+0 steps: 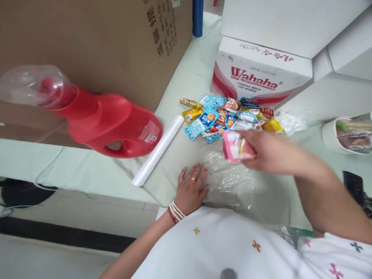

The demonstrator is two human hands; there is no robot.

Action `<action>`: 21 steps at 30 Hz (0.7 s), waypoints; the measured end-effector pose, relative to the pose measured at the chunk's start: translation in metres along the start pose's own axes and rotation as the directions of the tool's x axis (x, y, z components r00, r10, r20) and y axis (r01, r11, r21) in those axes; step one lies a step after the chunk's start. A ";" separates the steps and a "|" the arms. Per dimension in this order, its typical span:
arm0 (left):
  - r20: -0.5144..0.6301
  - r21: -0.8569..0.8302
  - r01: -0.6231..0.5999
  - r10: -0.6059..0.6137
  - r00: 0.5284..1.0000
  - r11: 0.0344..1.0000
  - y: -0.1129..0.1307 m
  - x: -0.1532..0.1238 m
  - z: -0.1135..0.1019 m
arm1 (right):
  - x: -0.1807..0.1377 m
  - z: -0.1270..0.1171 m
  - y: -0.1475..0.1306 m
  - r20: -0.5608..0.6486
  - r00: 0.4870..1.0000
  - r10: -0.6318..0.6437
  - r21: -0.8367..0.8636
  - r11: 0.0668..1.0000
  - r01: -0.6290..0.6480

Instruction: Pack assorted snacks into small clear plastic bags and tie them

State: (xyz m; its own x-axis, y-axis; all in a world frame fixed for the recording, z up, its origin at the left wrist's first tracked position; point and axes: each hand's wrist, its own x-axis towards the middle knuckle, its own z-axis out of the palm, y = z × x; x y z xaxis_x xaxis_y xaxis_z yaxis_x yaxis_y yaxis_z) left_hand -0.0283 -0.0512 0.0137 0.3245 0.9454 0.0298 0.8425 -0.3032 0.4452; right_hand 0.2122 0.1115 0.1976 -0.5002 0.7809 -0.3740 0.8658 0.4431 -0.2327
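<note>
My right hand is closed around a pink snack packet, slightly blurred, held above the table's middle. Just beyond it lies a heap of small wrapped snacks in blue, yellow, brown and red. My left hand rests flat with fingers spread near the table's front edge, a ring on one finger. Beside its fingertips, a clear plastic bag is spread on the pale green tablecloth, partly under the right hand.
A red plastic jug capped with a clear bottle piece stands at left, next to a white roll. Behind it rises a large cardboard box. A Wahaha carton backs the snacks. At right is a white tub holding packets.
</note>
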 end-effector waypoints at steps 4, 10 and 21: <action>-0.038 0.028 -0.032 0.034 0.999 0.999 0.000 -0.010 0.004 | -0.008 0.091 -0.037 0.138 0.987 0.080 -0.033 0.997 -0.076; -0.104 -0.001 -0.045 0.044 0.994 0.999 -0.018 -0.022 -0.001 | -0.037 0.131 -0.016 0.041 0.999 0.034 0.131 0.991 -0.039; 0.140 -0.035 -0.544 0.543 0.828 0.838 -0.038 -0.007 -0.033 | -0.067 0.118 0.092 -0.367 0.909 0.195 0.163 0.976 -0.143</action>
State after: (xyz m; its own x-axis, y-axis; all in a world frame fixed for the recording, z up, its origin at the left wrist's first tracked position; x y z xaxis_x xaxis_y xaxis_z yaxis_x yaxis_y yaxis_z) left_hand -0.0766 -0.0424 0.0263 0.7867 0.6011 0.1409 0.5146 -0.7645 0.3881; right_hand 0.3231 0.0479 0.0954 -0.2802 0.9583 -0.0557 0.9142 0.2487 -0.3199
